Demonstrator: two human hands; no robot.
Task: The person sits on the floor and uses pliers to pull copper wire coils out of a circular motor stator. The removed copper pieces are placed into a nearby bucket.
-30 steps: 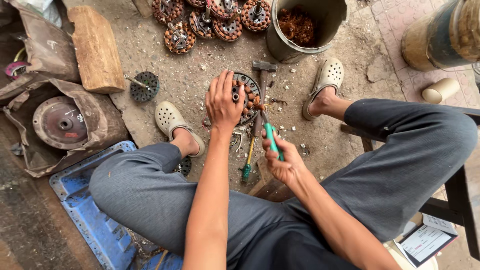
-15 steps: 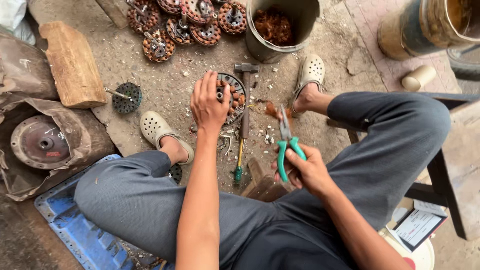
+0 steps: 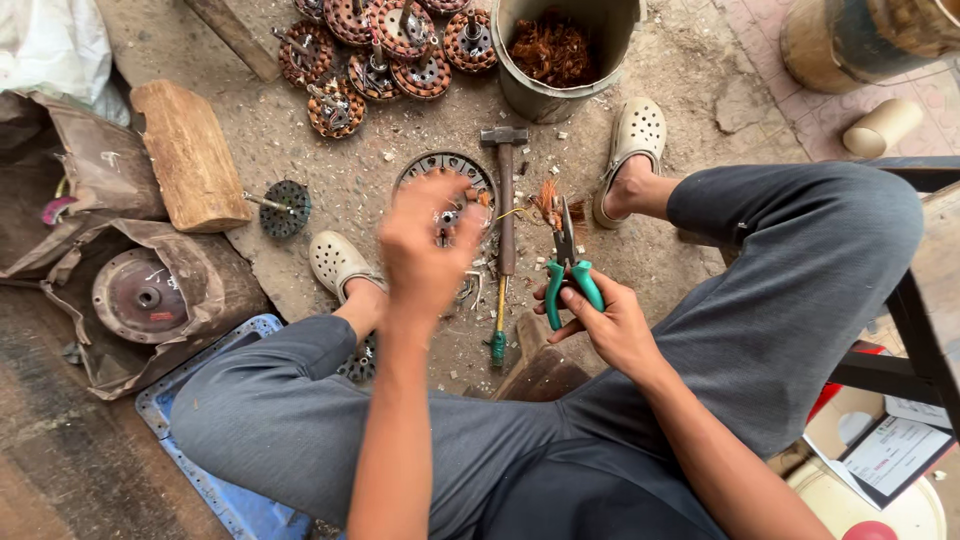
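Note:
My right hand (image 3: 607, 322) grips green-handled pliers (image 3: 566, 268), whose jaws pinch a tuft of copper wire (image 3: 545, 203). My left hand (image 3: 425, 250) is blurred, fingers spread, hovering over a round metal stator (image 3: 445, 180) lying on the dirt between my feet; it holds nothing that I can see. A hammer (image 3: 505, 190) with a metal head lies right of the stator, and a green-handled screwdriver (image 3: 497, 320) below it.
A grey bucket (image 3: 600, 85) of copper wire stands at the top. Several copper-wound stators (image 3: 375, 50) are piled left of it. A wooden block (image 3: 188, 155), a sack with a metal disc (image 3: 140, 295), and a blue tray (image 3: 215, 490) lie left.
The right hand with the pliers moved right and up, pulling copper wire out of the stator. The left hand lifted off the stator and blurred.

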